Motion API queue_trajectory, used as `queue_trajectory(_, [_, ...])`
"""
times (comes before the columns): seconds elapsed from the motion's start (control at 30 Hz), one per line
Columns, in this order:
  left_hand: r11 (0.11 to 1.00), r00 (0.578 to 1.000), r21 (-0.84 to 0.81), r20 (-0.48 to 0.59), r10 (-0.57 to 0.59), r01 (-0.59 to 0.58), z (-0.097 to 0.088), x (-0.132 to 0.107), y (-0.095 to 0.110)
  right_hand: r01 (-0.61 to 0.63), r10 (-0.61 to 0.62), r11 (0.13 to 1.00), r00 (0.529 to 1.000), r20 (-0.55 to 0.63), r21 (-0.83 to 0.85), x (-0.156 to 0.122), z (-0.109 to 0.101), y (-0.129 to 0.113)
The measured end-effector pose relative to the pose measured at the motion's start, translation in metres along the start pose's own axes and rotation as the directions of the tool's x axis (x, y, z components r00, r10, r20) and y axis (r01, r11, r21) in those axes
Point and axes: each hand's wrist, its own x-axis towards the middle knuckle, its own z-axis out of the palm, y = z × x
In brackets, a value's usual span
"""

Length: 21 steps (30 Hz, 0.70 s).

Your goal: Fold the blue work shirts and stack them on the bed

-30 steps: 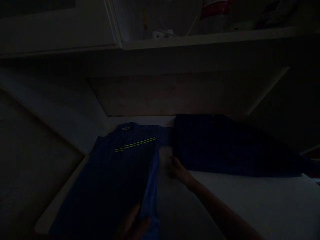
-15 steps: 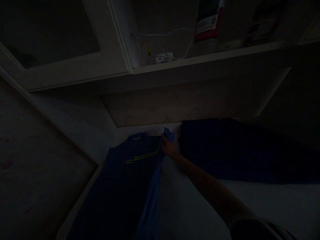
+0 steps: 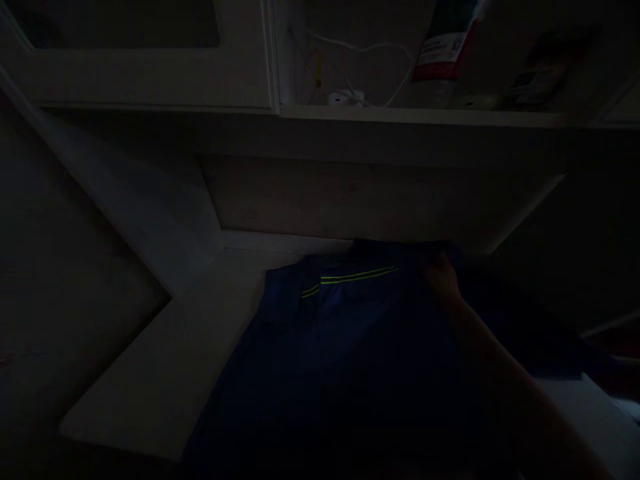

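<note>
A dark blue work shirt [image 3: 290, 347] with yellow-green chest stripes lies spread, front up, on a pale surface. My right hand [image 3: 443, 277] reaches in from the lower right and is closed on the shirt's right side, near the shoulder. Dim light hides the exact fold between the fingers. Behind and to the right of it lies another dark blue garment [image 3: 530, 333], partly covered by the shirt and my forearm. My left hand does not appear.
Above hangs a cabinet with a shelf [image 3: 425, 115] holding a white cable [image 3: 360, 48], a white plug-like item [image 3: 345, 98] and a red-and-white labelled package [image 3: 443, 50]. A wall panel [image 3: 145, 220] stands at the left of the pale tabletop [image 3: 150, 360].
My right hand has moved to the right, drawing the shirt along with it. The shirt now overlaps the other dark garment. The view has also shifted.
</note>
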Motion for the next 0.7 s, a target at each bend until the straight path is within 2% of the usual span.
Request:
queue_trajectory(0.07, [0.999, 0.999, 0.017, -0.008, 0.044, -0.044, -0.013, 0.018, -0.004, -0.157, 0.171, 0.975, 0.982, 0.083, -0.157, -0.007, -0.013, 0.043])
queue_trajectory(0.1, [0.997, 0.996, 0.049, -0.061, 0.069, -0.066, -0.025, 0.028, -0.009, -0.211, 0.246, 0.947, 0.961, 0.125, -0.24, -0.014, -0.015, 0.062])
queue_trajectory(0.17, [0.975, 0.956, 0.208, -0.263, 0.132, -0.078, -0.06, 0.049, -0.024, -0.237, 0.314, 0.903, 0.933, 0.175, -0.359, -0.03, -0.01, 0.093])
queue_trajectory(0.2, [0.941, 0.904, 0.336, -0.39, 0.176, -0.039, -0.08, 0.06, -0.034, -0.221, 0.308, 0.894, 0.934, 0.179, -0.39, -0.039, -0.006, 0.105])
queue_trajectory(0.23, [0.883, 0.852, 0.467, -0.477, 0.216, 0.038, -0.099, 0.069, -0.046, -0.197, 0.286, 0.892, 0.943, 0.171, -0.406, -0.046, -0.001, 0.113])
queue_trajectory(0.27, [0.805, 0.817, 0.576, -0.527, 0.235, 0.139, -0.117, 0.076, -0.059, -0.18, 0.265, 0.892, 0.951, 0.159, -0.414, -0.051, 0.004, 0.118])
queue_trajectory(0.37, [0.55, 0.785, 0.721, -0.594, 0.178, 0.421, -0.152, 0.086, -0.094, -0.183, 0.268, 0.88, 0.953, 0.14, -0.438, -0.057, 0.013, 0.122])
queue_trajectory(0.43, [0.443, 0.791, 0.758, -0.592, 0.156, 0.479, -0.162, 0.086, -0.108, -0.186, 0.284, 0.871, 0.946, 0.156, -0.456, -0.055, 0.014, 0.121])
queue_trajectory(0.5, [0.437, 0.813, 0.78, -0.559, 0.163, 0.449, -0.17, 0.085, -0.113, -0.182, 0.291, 0.866, 0.941, 0.173, -0.465, -0.052, 0.013, 0.121])
queue_trajectory(0.57, [0.513, 0.801, 0.743, -0.577, 0.163, 0.431, -0.186, 0.08, -0.111, -0.184, 0.293, 0.866, 0.941, 0.172, -0.465, -0.051, 0.012, 0.123])
queue_trajectory(0.6, [0.551, 0.775, 0.706, -0.611, 0.159, 0.444, -0.199, 0.076, -0.111, -0.189, 0.294, 0.866, 0.941, 0.166, -0.463, -0.051, 0.012, 0.124])
queue_trajectory(0.63, [0.582, 0.73, 0.659, -0.665, 0.156, 0.476, -0.215, 0.069, -0.111, -0.194, 0.293, 0.868, 0.943, 0.156, -0.456, -0.051, 0.013, 0.125])
queue_trajectory(0.7, [0.599, 0.618, 0.565, -0.773, 0.144, 0.568, -0.255, 0.046, -0.117, -0.202, 0.285, 0.883, 0.948, 0.142, -0.423, -0.052, 0.015, 0.128])
